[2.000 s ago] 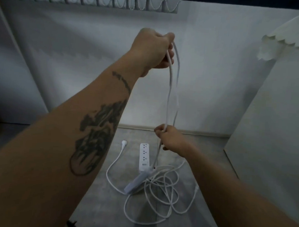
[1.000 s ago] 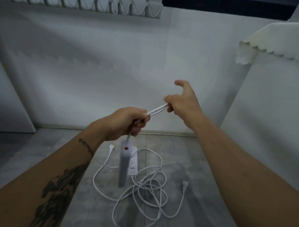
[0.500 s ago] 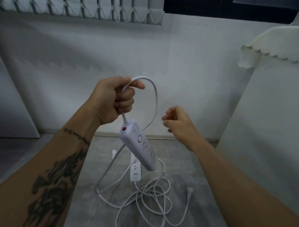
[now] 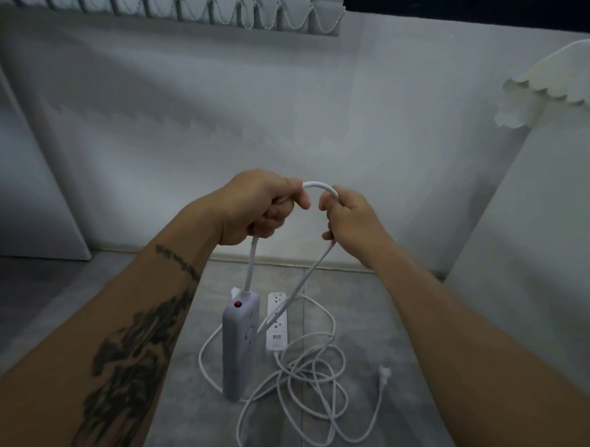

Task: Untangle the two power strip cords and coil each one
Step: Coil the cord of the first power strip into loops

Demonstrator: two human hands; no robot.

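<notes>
Left hand [image 4: 257, 208] clenches the cord [image 4: 319, 185] above the hanging strip [image 4: 239, 346]. The right hand [image 4: 351, 219], free a moment ago, now grasps it too. Coiling likely starts. The second strip [image 4: 277, 320] and tangle [image 4: 314, 376] lie mid-floor [image 4: 400, 329].

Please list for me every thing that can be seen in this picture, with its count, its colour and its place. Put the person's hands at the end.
Hanging power strip: one, pale grey with a red switch, hanging in the air by its cord.
Lying power strip: one, white, flat on the floor just right of the hanging one.
Held cord: one, white, arching at centre.
Loose cords: tangled loops, white, on the floor.
Plug: one, white, right of the loops.
Floor: grey.
Blinds: one set, pale grey, top left.
Scalloped cloth: one, cream, upper right.
Left hand: grips the arch's left end.
Right hand: grips its right end.
</notes>
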